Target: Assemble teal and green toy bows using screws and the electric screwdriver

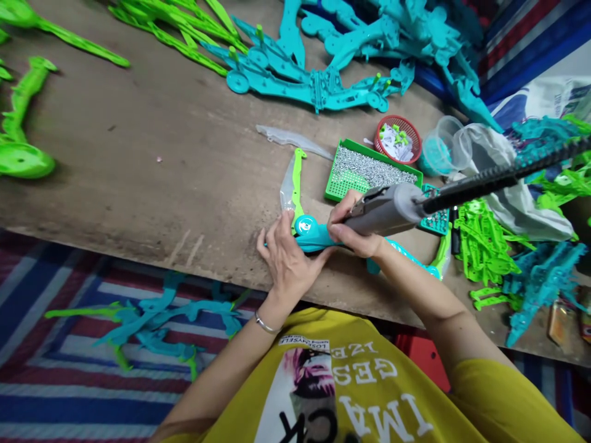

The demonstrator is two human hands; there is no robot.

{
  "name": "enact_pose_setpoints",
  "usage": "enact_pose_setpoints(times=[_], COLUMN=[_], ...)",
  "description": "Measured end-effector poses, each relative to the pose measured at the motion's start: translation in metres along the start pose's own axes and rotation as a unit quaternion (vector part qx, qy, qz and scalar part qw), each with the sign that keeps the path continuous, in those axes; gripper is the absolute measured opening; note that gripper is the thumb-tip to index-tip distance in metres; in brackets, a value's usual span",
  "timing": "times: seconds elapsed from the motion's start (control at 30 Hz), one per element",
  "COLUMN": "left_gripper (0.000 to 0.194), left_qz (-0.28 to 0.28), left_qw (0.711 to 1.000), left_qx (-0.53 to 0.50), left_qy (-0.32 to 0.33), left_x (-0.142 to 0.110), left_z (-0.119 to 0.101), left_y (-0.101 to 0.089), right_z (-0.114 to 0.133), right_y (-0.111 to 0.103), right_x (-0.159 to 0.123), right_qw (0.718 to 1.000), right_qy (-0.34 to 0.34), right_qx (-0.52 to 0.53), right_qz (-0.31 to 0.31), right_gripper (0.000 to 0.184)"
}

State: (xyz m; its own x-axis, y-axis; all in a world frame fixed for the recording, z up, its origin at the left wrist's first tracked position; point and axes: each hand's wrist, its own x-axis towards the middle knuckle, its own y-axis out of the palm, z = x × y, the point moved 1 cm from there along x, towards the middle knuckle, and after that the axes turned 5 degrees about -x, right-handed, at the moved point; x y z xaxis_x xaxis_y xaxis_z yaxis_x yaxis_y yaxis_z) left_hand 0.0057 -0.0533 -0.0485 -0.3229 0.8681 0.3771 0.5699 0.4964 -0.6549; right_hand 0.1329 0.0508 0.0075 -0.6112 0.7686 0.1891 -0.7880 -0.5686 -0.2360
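Observation:
My left hand (287, 258) presses down on a teal plastic toy part (310, 232) lying at the near edge of the wooden table (152, 160), fingers closed over it. My right hand (353, 231) grips a grey electric screwdriver (385, 209) whose tip points at the same part. A black coiled cable (503, 175) runs off from the tool to the right. A green and clear plastic piece (294, 181) lies just beyond the teal part.
A green tray of small screws (369, 172) sits behind my hands, with a red basket (398, 139) and clear cups (446, 147) beside it. Teal parts (323, 80) pile up at the back, green parts (21, 123) left and right (484, 246). More pieces (152, 320) lie on the striped mat.

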Motion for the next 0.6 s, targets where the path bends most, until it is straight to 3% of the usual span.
enact_pose_setpoints(times=[0.07, 0.13, 0.23, 0.3, 0.47, 0.6], left_gripper=[0.111, 0.115, 0.110, 0.100, 0.069, 0.054], left_qz=[-0.002, -0.010, -0.027, -0.018, 0.111, 0.195], left_qw=[1.000, 1.000, 0.999, 0.998, 0.988, 0.971], left_qx=[-0.003, -0.011, -0.024, -0.027, 0.002, 0.020], left_qy=[0.001, 0.002, 0.024, 0.055, 0.111, 0.134], left_x=[0.001, 0.001, 0.001, 0.000, 0.005, 0.016], left_z=[-0.001, -0.002, -0.004, -0.004, 0.000, 0.010], left_y=[-0.002, -0.005, -0.011, -0.013, -0.016, -0.023], right_z=[0.008, 0.017, 0.027, 0.027, 0.015, 0.005], right_y=[-0.006, -0.017, -0.041, -0.057, -0.085, -0.099], right_x=[0.002, 0.003, 0.002, -0.002, -0.022, -0.035], right_qw=[0.998, 0.989, 0.966, 0.959, 0.958, 0.969], right_qy=[-0.028, -0.062, -0.078, -0.048, -0.014, -0.015], right_qx=[0.054, 0.087, 0.064, 0.017, -0.052, -0.095], right_qz=[-0.032, -0.103, -0.238, -0.277, -0.281, -0.229], right_gripper=[0.031, 0.029, 0.031, 0.034, 0.039, 0.053])
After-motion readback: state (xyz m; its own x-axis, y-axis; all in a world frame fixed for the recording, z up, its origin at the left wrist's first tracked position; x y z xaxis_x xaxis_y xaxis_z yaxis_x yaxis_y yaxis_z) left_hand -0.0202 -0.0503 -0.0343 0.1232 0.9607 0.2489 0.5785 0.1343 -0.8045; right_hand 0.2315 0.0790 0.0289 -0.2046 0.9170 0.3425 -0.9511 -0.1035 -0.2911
